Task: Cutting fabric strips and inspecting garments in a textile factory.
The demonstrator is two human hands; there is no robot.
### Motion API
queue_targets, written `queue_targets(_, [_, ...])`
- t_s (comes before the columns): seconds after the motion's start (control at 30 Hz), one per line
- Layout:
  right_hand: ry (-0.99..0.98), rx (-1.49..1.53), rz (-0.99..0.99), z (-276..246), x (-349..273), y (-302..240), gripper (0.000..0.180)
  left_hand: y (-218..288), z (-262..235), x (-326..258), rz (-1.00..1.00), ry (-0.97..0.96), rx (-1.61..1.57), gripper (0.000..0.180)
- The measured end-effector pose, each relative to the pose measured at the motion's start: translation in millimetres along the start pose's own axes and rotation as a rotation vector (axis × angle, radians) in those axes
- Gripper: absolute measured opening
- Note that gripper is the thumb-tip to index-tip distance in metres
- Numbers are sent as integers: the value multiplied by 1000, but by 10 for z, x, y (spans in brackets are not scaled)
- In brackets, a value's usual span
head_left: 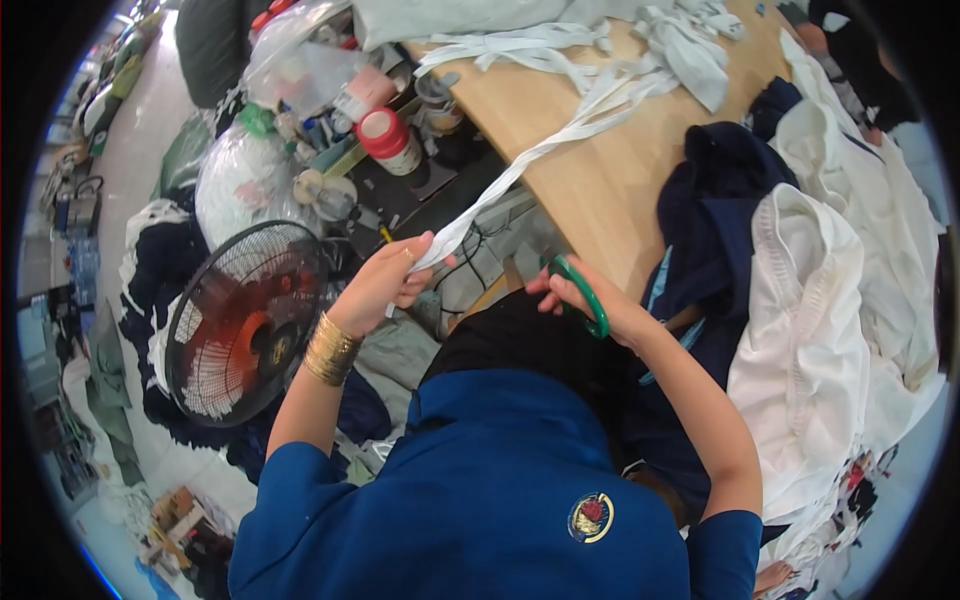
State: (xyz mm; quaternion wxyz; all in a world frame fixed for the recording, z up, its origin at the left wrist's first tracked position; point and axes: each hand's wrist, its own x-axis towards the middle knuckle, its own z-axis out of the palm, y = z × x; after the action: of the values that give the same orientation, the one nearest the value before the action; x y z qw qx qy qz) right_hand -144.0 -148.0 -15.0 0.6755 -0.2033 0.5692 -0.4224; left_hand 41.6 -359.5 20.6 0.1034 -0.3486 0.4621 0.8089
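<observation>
My left hand (385, 275), with a gold bracelet (331, 348) at its wrist, is closed round the near end of a bundle of white fabric strips (530, 155). The bundle stretches up and to the right, over the table's edge, to a loose heap of white strips (685, 50) on the wooden table (600, 200). In my right hand (590, 295) are green-handled scissors (580, 290), held near my lap and apart from the strips. Their blades are hidden from view.
A black fan (245, 325) stands at my left. Beyond it are a clear plastic bag (245, 185) and a red-lidded jar (388, 140) among clutter. White garments (800, 330) and dark blue cloth (705, 220) lie on my right. Cables (480, 255) hang below the table's edge.
</observation>
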Motion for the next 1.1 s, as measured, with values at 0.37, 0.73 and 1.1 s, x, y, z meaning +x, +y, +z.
queue_targets(0.37, [602,102,-535,552,244,-106,31,-119,208,304,1,-166,-572,23])
queue_targets(0.73, [730,-29,-536,798,36,126,37,-314,612,625,51,-301,-738,23])
queue_targets(1.1, [822,82,-564,735,-211,-40,36,-247,768,462,31,-267,-496,34])
